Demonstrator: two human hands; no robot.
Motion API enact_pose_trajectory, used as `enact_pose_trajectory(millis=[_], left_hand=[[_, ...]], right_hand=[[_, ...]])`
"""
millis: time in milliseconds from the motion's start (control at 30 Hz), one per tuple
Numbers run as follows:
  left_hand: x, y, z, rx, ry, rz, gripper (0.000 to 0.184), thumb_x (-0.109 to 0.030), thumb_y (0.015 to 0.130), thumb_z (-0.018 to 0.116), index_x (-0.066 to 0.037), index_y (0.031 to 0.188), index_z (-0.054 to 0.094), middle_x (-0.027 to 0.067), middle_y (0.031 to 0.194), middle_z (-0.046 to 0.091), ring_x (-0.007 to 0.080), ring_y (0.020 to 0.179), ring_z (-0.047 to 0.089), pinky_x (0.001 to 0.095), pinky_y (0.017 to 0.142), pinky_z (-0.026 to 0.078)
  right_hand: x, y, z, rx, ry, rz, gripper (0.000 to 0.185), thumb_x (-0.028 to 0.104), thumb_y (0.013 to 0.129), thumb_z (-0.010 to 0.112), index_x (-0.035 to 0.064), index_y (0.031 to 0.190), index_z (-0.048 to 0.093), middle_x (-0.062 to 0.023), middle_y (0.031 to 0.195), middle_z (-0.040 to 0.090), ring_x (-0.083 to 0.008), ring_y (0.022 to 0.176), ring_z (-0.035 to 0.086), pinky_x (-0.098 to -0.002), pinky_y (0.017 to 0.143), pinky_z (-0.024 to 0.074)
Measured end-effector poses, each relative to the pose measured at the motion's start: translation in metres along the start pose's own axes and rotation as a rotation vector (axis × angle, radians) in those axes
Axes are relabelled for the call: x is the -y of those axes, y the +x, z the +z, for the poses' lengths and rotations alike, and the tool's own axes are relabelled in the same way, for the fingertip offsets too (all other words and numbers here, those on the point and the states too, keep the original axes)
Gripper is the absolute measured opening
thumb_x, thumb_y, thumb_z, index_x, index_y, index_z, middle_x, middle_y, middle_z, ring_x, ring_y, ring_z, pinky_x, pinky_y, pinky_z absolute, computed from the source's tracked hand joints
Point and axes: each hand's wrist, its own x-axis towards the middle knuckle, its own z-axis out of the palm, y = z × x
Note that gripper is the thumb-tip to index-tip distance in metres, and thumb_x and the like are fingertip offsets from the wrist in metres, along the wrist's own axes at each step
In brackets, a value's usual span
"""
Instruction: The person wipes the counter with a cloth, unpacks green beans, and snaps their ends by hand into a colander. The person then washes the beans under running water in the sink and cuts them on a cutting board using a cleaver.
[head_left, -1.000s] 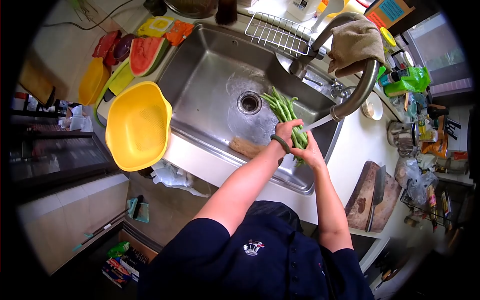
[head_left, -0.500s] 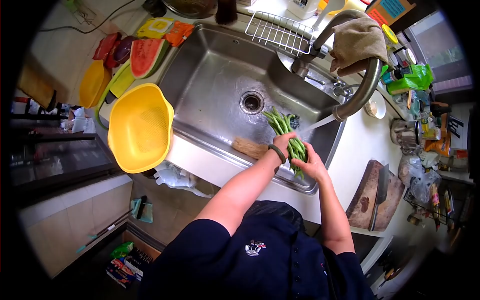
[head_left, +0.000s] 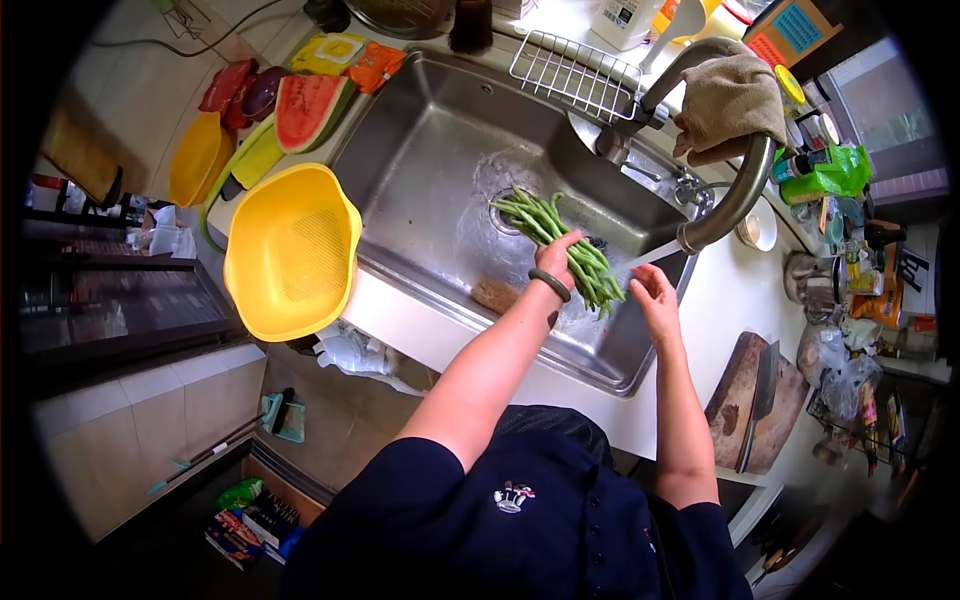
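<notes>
My left hand [head_left: 556, 262], with a dark green bangle at its wrist, is closed round a bunch of green beans [head_left: 592, 262] over the metal sink [head_left: 400, 160]. The beans slant from near the drain toward the sink's right side. To their right, my right hand [head_left: 655, 298] is off the beans, its fingers apart and slightly bent, with nothing in it. Water runs from the curved faucet [head_left: 700, 235] between the hand and the beans. A brown scrubber [head_left: 494, 295] lies in the sink, partly hidden behind my left forearm.
A yellow colander [head_left: 290, 250] stands on the counter left of the sink, near a cut watermelon piece [head_left: 308, 110]. A cleaver [head_left: 764, 390] lies on a cutting board [head_left: 730, 410] at the right. A cloth [head_left: 735, 100] hangs on the faucet; a wire rack [head_left: 575, 75] spans the sink's back edge.
My right hand has let go of the beans and moved to the right. My left hand has shifted slightly up and left with the beans. The view has shifted a little.
</notes>
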Motion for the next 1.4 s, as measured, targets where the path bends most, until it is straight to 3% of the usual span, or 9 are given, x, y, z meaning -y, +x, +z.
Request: enact_pose_trajectory(millis=[100, 267, 400, 633, 933, 1033, 1233, 1367, 1400], left_hand=[[0.020, -0.011, 0.002, -0.055, -0.077, -0.060, 0.012, -0.006, 0.077, 0.066, -0.005, 0.082, 0.055, 0.0092, 0.075, 0.061, 0.0234, 0.065, 0.060, 0.0368, 0.060, 0.051], [0.061, -0.023, 0.003, -0.003, 0.005, -0.106, 0.006, -0.005, 0.081, 0.061, -0.003, 0.086, 0.057, 0.0100, 0.079, 0.060, 0.0239, 0.069, 0.061, 0.0372, 0.062, 0.053], [0.071, -0.017, -0.014, 0.044, 0.100, -0.161, 0.014, -0.004, 0.081, 0.061, -0.002, 0.093, 0.055, 0.0104, 0.082, 0.059, 0.0239, 0.071, 0.061, 0.0401, 0.064, 0.054], [0.065, -0.035, -0.018, 0.174, 0.099, -0.458, 0.011, -0.009, 0.081, 0.061, -0.005, 0.088, 0.053, 0.0073, 0.078, 0.058, 0.0242, 0.069, 0.061, 0.0403, 0.064, 0.053], [0.031, -0.013, -0.018, 0.222, 0.007, -0.266, 0.014, -0.016, 0.085, 0.057, -0.003, 0.089, 0.057, 0.0109, 0.083, 0.061, 0.0253, 0.075, 0.061, 0.0410, 0.073, 0.052], [0.013, -0.017, -0.009, 0.224, 0.034, -0.241, 0.013, -0.015, 0.084, 0.059, -0.003, 0.088, 0.057, 0.0103, 0.083, 0.061, 0.0249, 0.075, 0.060, 0.0407, 0.073, 0.051], [-0.013, -0.018, -0.016, 0.158, 0.056, -0.195, 0.012, -0.011, 0.081, 0.062, -0.003, 0.088, 0.058, 0.0102, 0.082, 0.062, 0.0241, 0.077, 0.061, 0.0386, 0.074, 0.051], [-0.032, -0.017, -0.023, 0.119, 0.200, -0.158, 0.012, -0.011, 0.080, 0.063, -0.003, 0.087, 0.058, 0.0102, 0.078, 0.061, 0.0240, 0.072, 0.062, 0.0384, 0.070, 0.052], [-0.040, -0.024, -0.017, 0.104, 0.165, -0.125, 0.014, -0.002, 0.076, 0.067, -0.001, 0.086, 0.057, 0.0113, 0.075, 0.061, 0.0243, 0.066, 0.062, 0.0370, 0.060, 0.054]], right_hand=[[-0.005, -0.003, 0.005, 0.009, 0.002, 0.027, 0.028, 0.009, 0.086, 0.058, -0.0007, 0.112, 0.055, -0.0082, 0.106, 0.061, -0.0145, 0.096, 0.057, -0.0262, 0.088, 0.0429], [-0.018, -0.005, -0.006, -0.007, 0.015, 0.128, 0.024, 0.011, 0.088, 0.057, 0.0010, 0.109, 0.058, -0.0041, 0.101, 0.062, -0.0120, 0.091, 0.057, -0.0252, 0.083, 0.0436], [-0.016, -0.011, -0.021, 0.022, -0.034, 0.236, 0.021, 0.015, 0.090, 0.055, 0.0048, 0.108, 0.059, -0.0011, 0.099, 0.062, -0.0094, 0.084, 0.056, -0.0241, 0.076, 0.0448], [-0.010, -0.005, -0.016, -0.010, -0.042, 0.211, 0.020, 0.016, 0.089, 0.056, 0.0065, 0.106, 0.060, 0.0002, 0.098, 0.063, -0.0090, 0.083, 0.057, -0.0234, 0.072, 0.0438], [0.029, 0.032, -0.013, -0.011, -0.061, 0.153, 0.018, 0.016, 0.090, 0.054, 0.0051, 0.103, 0.060, -0.0010, 0.093, 0.062, -0.0089, 0.080, 0.057, -0.0229, 0.068, 0.0441], [0.060, 0.054, 0.001, -0.076, -0.008, 0.094, 0.035, 0.019, 0.090, 0.056, 0.0017, 0.118, 0.048, -0.0058, 0.092, 0.062, -0.0108, 0.078, 0.058, -0.0222, 0.066, 0.0475], [0.076, 0.109, 0.013, -0.172, 0.317, 0.079, 0.048, 0.021, 0.088, 0.059, -0.0017, 0.123, 0.035, -0.0115, 0.085, 0.061, -0.0131, 0.068, 0.059, -0.0236, 0.057, 0.0490], [0.071, 0.133, 0.012, -0.187, 0.270, -0.051, 0.025, 0.019, 0.092, 0.053, 0.0005, 0.109, 0.049, -0.0089, 0.079, 0.062, -0.0123, 0.063, 0.059, -0.0234, 0.058, 0.0508], [0.072, 0.136, 0.010, -0.196, 0.276, -0.048, 0.025, 0.019, 0.092, 0.053, 0.0005, 0.109, 0.049, -0.0089, 0.079, 0.062, -0.0123, 0.063, 0.059, -0.0234, 0.058, 0.0508]])
